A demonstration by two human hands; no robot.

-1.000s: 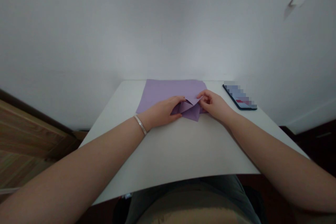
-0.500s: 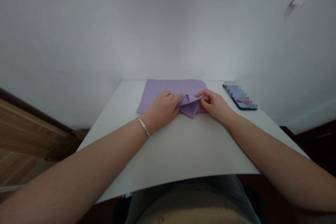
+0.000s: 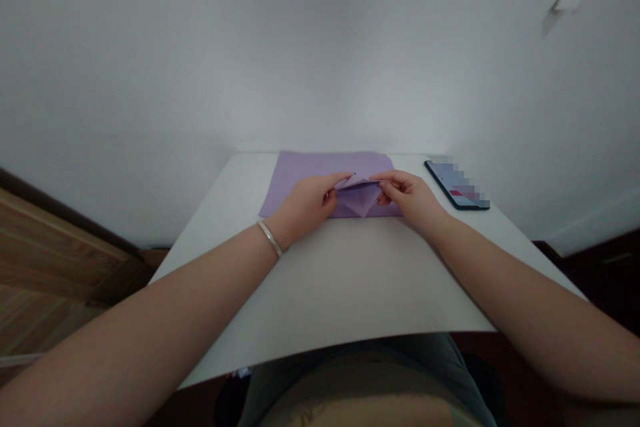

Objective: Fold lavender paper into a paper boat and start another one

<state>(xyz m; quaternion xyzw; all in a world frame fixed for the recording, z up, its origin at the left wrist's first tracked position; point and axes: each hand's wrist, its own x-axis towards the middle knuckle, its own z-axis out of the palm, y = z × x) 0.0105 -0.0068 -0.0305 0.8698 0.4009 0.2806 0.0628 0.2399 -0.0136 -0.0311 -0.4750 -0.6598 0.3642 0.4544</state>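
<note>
A folded piece of purple paper [image 3: 361, 199] is held up between my two hands, its lower point facing me. My left hand [image 3: 313, 201] pinches its left edge, with the index finger along the top. On the other side my right hand [image 3: 404, 193] grips the right corner between thumb and index finger. Under and behind it lies a larger flat purple sheet [image 3: 320, 161] on the white table [image 3: 340, 280]. My fingers hide parts of the folded paper's edges.
A smartphone [image 3: 457, 185] lies at the table's right side, its screen blurred. The white wall [image 3: 320, 47] rises right behind the table. Wooden panelling [image 3: 60, 280] stands low on the left.
My right thumb and index finger have closed on the paper's right corner. The folded paper is lifted slightly, and its front point has moved back from the table's front. My left fingers have shifted along its edge.
</note>
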